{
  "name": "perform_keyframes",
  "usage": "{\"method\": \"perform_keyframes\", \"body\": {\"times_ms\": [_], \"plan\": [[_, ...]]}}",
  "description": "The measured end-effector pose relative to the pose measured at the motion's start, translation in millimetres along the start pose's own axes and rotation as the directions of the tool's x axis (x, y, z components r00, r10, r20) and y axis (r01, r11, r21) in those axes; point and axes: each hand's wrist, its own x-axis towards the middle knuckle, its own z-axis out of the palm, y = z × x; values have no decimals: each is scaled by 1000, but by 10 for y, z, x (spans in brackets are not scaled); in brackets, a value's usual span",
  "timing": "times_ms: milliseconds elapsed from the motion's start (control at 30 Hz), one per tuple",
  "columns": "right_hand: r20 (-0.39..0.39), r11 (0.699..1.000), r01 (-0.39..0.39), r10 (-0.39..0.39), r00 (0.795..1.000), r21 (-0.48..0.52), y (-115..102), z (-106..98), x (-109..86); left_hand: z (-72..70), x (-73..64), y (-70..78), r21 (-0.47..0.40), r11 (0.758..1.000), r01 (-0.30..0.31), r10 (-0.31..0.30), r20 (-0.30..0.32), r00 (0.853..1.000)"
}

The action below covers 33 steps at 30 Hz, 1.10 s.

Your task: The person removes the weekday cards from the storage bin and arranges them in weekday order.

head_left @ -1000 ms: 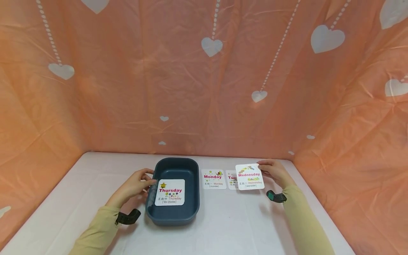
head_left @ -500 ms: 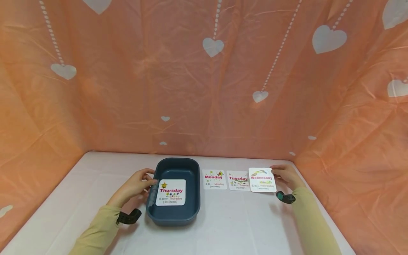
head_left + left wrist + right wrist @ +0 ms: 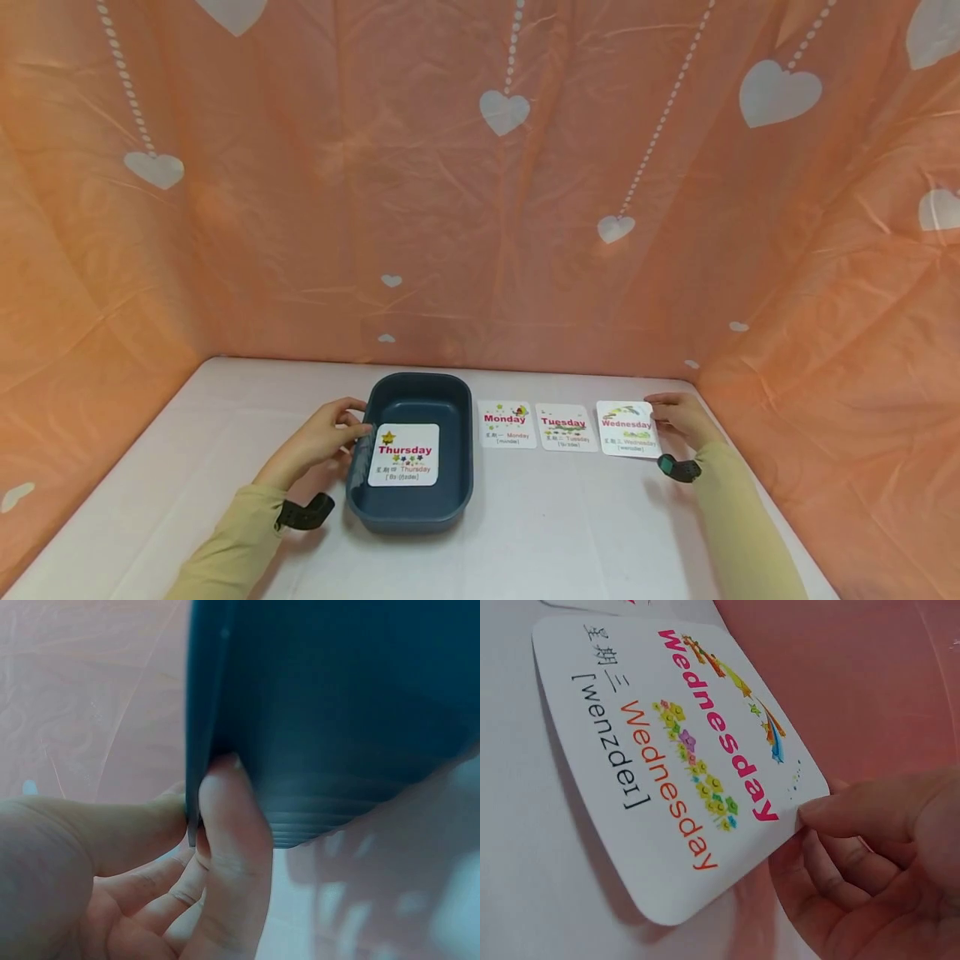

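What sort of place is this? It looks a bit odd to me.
Probably a small tabletop booth, perhaps for staged activities, though I can't be sure. An orange, heart-patterned backdrop encloses the white table on three sides, and a Monday card lies beside a dark blue tray.

The person's right hand point(image 3: 870, 862) has a white, rounded-corner card point(image 3: 679, 765) pinched at one edge, thumb tip up by the printed face! Bold pink "Wednesday" slants across, multicoloured shooting stars point(image 3: 742, 690) one side, bright little flowers point(image 3: 697, 769) the other. White tabletop point(image 3: 525, 855) underneath, pink backdrop point(image 3: 847, 675) beyond, and another white card's edge point(image 3: 592, 604) peeks in, top left.
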Motion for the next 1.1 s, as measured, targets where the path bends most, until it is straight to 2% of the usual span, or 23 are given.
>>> {"method": "perform_keyframes", "body": {"times_ms": [67,233,333,533,767,1100], "plan": [[3,1000,6,-6,1000,6,18,-1,-1,2,3,-5,3,1000,4,-4,-2,1000],[-25,994,-38,41,999,103,50,27,-22,-2,13,-13,13,1000,16,-15,-13,1000],[-43,992,-43,49,998,122,69,42,-33,-3,14,-15,12,1000,6,-6,-12,1000],[-42,995,-81,83,996,58,74,37,1,-2,6,-11,13,1000,2,-2,-15,1000],[-49,998,-63,62,997,-18,62,34,64,-1,-6,-6,10,1000,8,-8,-19,1000],[-63,998,-65,63,996,-15,71,101,82,10,2,-21,5,1000,-1,1,-18,1000]]}}
